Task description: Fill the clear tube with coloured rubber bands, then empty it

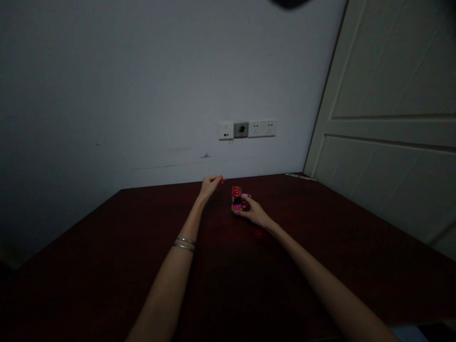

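My right hand (255,213) is closed on the lower part of a small red-and-pink object (237,192). It stands upright near the middle of the table; its top is red, with a dark band beneath and a pink, partly yellow base. Its exact kind does not show. A pale pink loop-ended piece (246,195) sticks out behind my right fingers. Just left of the object, my left hand (212,183) hovers apart from it with fingers pressed together. Whether anything small is between those fingertips cannot be made out.
The dark red-brown table (142,237) reaches back to a pale wall (160,85). Sockets and a switch plate (261,128) sit on the wall. A white panelled door (384,95) borders the right side. A pale strip (299,176) lies at the back right edge.
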The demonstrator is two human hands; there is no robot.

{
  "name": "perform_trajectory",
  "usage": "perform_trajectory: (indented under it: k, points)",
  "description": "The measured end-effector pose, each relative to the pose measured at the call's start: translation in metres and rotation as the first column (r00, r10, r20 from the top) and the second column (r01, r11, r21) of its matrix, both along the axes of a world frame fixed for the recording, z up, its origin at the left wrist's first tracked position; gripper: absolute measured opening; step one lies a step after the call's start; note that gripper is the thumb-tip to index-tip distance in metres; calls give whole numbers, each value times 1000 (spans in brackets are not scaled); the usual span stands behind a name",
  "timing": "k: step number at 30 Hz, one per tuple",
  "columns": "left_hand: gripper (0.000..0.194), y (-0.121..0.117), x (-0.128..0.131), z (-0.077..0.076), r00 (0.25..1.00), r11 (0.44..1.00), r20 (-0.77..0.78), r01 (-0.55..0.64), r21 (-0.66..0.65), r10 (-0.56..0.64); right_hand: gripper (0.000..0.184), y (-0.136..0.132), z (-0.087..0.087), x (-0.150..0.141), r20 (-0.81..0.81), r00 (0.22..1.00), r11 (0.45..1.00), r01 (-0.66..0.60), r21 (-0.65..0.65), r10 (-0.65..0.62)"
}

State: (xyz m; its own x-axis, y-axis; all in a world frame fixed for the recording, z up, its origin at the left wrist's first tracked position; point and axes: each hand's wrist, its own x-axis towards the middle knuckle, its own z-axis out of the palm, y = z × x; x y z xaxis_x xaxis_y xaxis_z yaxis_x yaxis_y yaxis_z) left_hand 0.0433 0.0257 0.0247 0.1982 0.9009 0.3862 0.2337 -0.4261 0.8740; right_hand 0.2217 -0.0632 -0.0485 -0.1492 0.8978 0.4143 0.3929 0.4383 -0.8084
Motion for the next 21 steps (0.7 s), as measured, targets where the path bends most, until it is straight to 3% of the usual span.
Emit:
perform_trajectory:
  k: [3,6,10,15,21]
  points:
    - [44,10,-11,-32,990,990,138,-23,-139,43,62,-7,17,17,-21,1000,994,-24,-104,22]
    - [42,18,-26,-59,973,971,187,-94,-222,137,53,-17,34,46,71,996,974,-46,-220,63]
    - [37,22,-41,-82,972,957,171,-115,-265,164,59,-23,32,73,267,963,944,60,-326,31]
    - [35,19,-42,-89,990,967,71,-102,-234,121,58,-20,19,66,367,925,941,31,-337,101]
    - [33,9,-38,-86,997,976,-40,-76,-202,69,57,-29,28,57,412,878,920,-75,-385,244]
